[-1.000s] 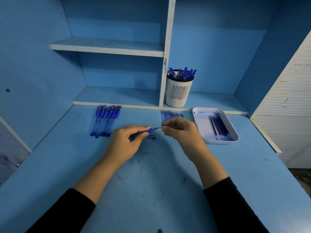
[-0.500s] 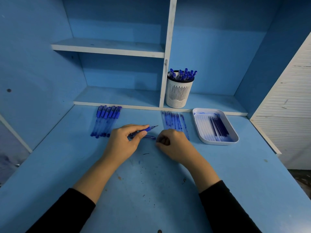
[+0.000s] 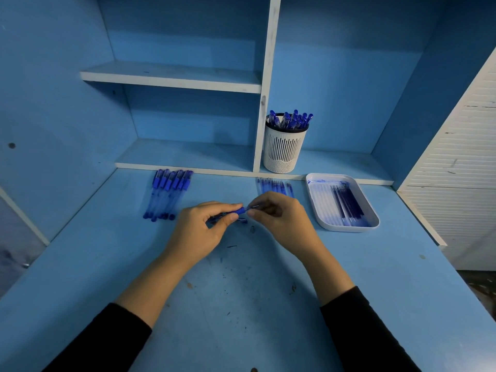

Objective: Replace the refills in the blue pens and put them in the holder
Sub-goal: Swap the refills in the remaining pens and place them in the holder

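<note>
Now your two hands meet at one pen over the desk (image 3: pixel 241 304)
Your left hand (image 3: pixel 198 232) curls round the blue pen (image 3: pixel 239 210), its grip end pointing at your right hand (image 3: pixel 280 220), whose thumb and fingertips pinch a thin refill (image 3: pixel 255 207) at the pen's mouth; capped pens (image 3: pixel 167 194) lie in a row to the left, loose refills (image 3: pixel 273 187) just behind your right hand, a white tray (image 3: pixel 346 229) to the right, and the holder (image 3: pixel 283 151) stands on the low shelf (image 3: pixel 335 162)

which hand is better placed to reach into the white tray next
Probably right. The right hand is nearer the white tray, which lies to its right; the left hand grips the pen and is farther off.
</note>
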The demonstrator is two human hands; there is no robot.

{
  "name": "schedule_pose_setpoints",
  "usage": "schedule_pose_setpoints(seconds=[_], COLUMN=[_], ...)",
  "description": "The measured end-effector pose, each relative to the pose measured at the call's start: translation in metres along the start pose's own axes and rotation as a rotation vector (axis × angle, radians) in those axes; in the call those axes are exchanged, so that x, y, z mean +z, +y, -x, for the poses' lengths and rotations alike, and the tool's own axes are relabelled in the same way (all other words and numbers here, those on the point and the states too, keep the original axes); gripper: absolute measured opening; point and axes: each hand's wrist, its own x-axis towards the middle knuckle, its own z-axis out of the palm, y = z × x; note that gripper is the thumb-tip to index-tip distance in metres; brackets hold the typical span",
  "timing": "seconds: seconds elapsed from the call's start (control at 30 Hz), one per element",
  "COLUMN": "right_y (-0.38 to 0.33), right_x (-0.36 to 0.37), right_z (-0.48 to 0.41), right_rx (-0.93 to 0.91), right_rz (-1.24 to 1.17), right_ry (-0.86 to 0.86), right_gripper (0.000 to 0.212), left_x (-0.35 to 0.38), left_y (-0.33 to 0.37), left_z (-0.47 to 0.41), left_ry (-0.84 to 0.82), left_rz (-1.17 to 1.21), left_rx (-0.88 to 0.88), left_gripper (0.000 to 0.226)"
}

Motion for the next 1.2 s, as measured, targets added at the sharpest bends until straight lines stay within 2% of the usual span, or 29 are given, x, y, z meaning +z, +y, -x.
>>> schedule_pose_setpoints(seconds=[0.1, 0.27, 0.37, 0.57, 0.63, 1.0, 1.07, 1.2], right_y=[0.0, -0.004, -0.005, -0.008, -0.008, -0.016, -0.015, -0.002], right_x=[-0.01, -0.02, -0.012, -0.001, 0.0, -0.025, -0.033, -0.039], right_z=[-0.004, -0.004, -0.002, 0.002, 0.002, -0.016, -0.025, -0.049], right_rx=[0.03, 0.028, -0.046, -0.14, -0.139, -0.098, -0.059, 0.088], right_rz=[-0.143, -0.5, -0.489, -0.402, -0.362, -0.454, -0.392, -0.139], right_ry=[0.054, 0.274, 0.362, 0.454, 0.472, 0.617, 0.566, 0.243], right_gripper=[0.006, 0.015, 0.024, 0.015, 0.013, 0.013, 0.016, 0.026], left_x=[0.0, -0.001, 0.002, 0.002, 0.003, 0.002, 0.002, 0.004], left_y=[-0.002, -0.002, 0.0, -0.001, 0.0, 0.002, 0.001, -0.001], left_z=[0.0, -0.001, 0.0, 0.0, 0.0, 0.0, -0.002, -0.011], left_ry=[0.041, 0.073, 0.082, 0.086, 0.082, 0.061, 0.098, 0.169], left_rz=[0.001, 0.012, -0.002, 0.021, 0.026, 0.025, 0.007, -0.02], left_rx=[0.004, -0.024, -0.011, -0.02, -0.019, -0.062, -0.038, 0.034], left_gripper=[0.024, 0.023, 0.023, 0.022, 0.022, 0.022, 0.022, 0.024])
